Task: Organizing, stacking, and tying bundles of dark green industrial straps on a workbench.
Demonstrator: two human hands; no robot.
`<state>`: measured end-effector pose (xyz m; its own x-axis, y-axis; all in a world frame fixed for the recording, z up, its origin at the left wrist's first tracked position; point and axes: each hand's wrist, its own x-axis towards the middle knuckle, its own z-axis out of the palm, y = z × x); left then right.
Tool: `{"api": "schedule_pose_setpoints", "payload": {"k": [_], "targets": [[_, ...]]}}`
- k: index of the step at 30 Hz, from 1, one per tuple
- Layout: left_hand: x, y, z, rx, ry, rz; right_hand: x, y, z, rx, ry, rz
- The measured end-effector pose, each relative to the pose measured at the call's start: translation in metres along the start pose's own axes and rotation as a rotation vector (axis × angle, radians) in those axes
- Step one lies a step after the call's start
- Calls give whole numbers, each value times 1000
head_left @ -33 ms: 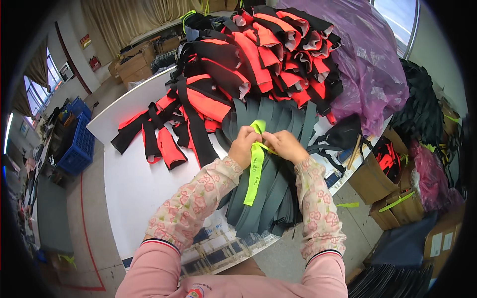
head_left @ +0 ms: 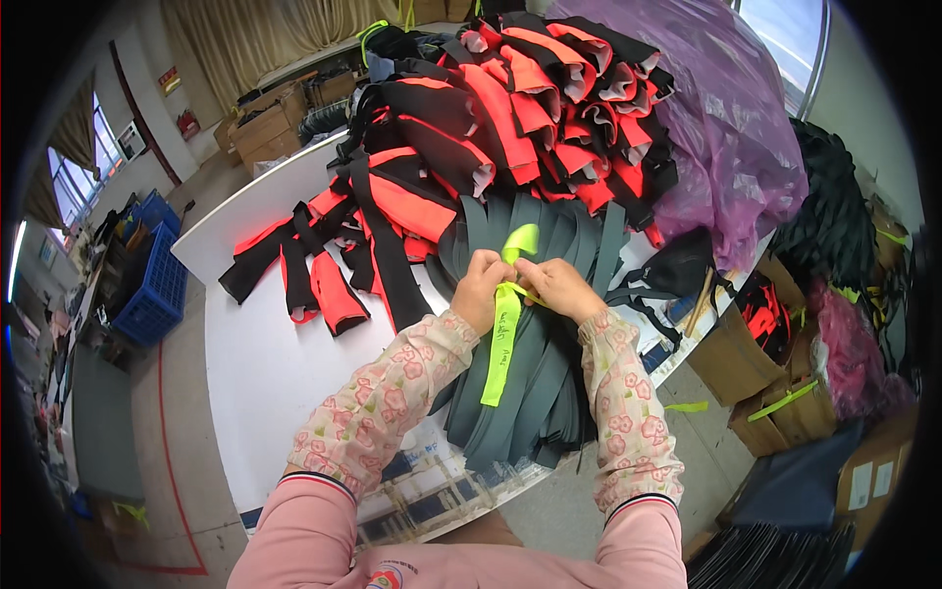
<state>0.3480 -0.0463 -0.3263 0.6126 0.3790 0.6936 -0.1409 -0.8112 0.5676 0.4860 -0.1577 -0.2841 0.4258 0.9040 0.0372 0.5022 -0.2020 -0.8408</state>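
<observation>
A neon yellow-green fabric strip (head_left: pixel 503 344) wraps around a large bundle of dark grey straps (head_left: pixel 535 398). Its lower tail, with handwriting on it, hangs over the straps, while the other end (head_left: pixel 522 240) stands up above my hands. My left hand (head_left: pixel 478 292) pinches the strip from the left side. Close beside it, my right hand (head_left: pixel 561 289) grips the strip where it crosses itself, with a narrow bit running under the fingers. Both sets of fingertips nearly meet over the bundle's middle and partly hide the crossing.
Beyond the straps rises a heap of black and coral-red fabric pieces (head_left: pixel 520 108), beside a purple plastic sheet (head_left: pixel 726 128). All lie on a white table (head_left: pixel 265 373). Cardboard boxes (head_left: pixel 731 353) stand on the right; a blue crate (head_left: pixel 152 285) is on the left.
The strip's upper end has shifted slightly up and to the right, standing more upright above my fingers. My hands stay almost in place.
</observation>
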Motion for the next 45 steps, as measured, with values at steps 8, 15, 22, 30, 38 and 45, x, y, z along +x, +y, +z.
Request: {"api": "schedule_pose_setpoints", "payload": {"k": [8,15,22,30,38,45], "targets": [[0,-13,-10,-198,-159,111,-1,1,29,680,187,-2],[-3,4,8,-1320,49,-600,3,19,28,1464,151,-83],[48,43,-24,-1353,-60,-461,-2,-48,-46,1136,8,-21],[-2,-5,-64,-1134,8,-729,-64,73,-48,1008,313,90],[-14,-41,-71,-1343,183,-1047,-73,115,32,1129,516,-22],[19,6,-40,-1589,-264,-842,-83,121,38,1067,590,-144]]}}
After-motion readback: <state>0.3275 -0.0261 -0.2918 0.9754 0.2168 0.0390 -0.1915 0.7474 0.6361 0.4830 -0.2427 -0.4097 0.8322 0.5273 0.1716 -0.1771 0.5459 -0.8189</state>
